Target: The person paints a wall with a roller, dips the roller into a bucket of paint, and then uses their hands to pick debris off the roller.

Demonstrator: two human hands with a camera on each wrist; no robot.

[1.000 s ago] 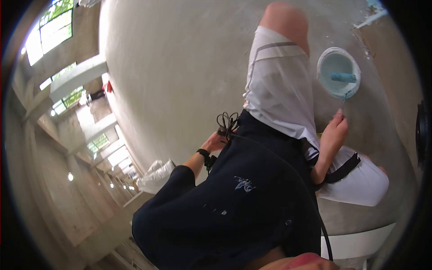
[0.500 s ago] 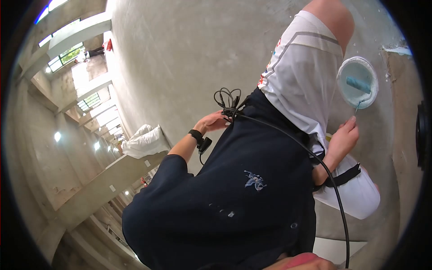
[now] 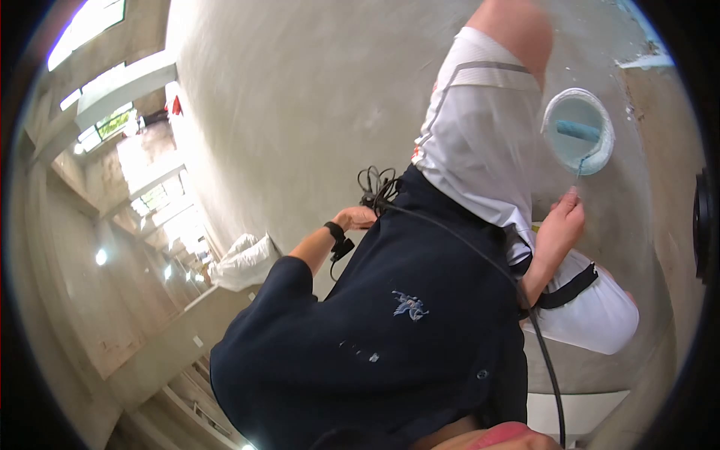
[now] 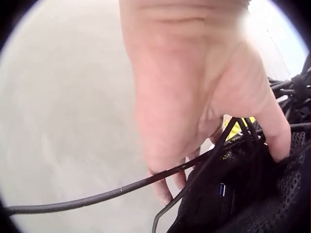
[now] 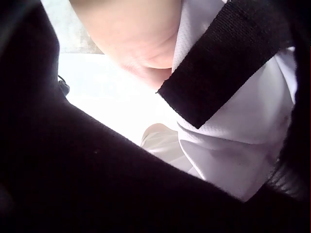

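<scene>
The right hand point(image 3: 561, 223) grips a roller point(image 3: 577, 130) in the head frame's upper-right bucket point(image 3: 609, 142), while the left hand point(image 4: 194, 92), thumb and fingers apart, is at a black bag point(image 4: 209, 208).

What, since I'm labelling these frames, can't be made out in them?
Head: most of the handle of the paint roller, hidden by the right grip.
Head: the fingertips of the left grip, lost against dark fabric.
Left wrist: what the yellow thing is, mostly covered by the left grip and black cables.
Right wrist: the paint roller does not show; a dark shape blocks much of the picture.
</scene>
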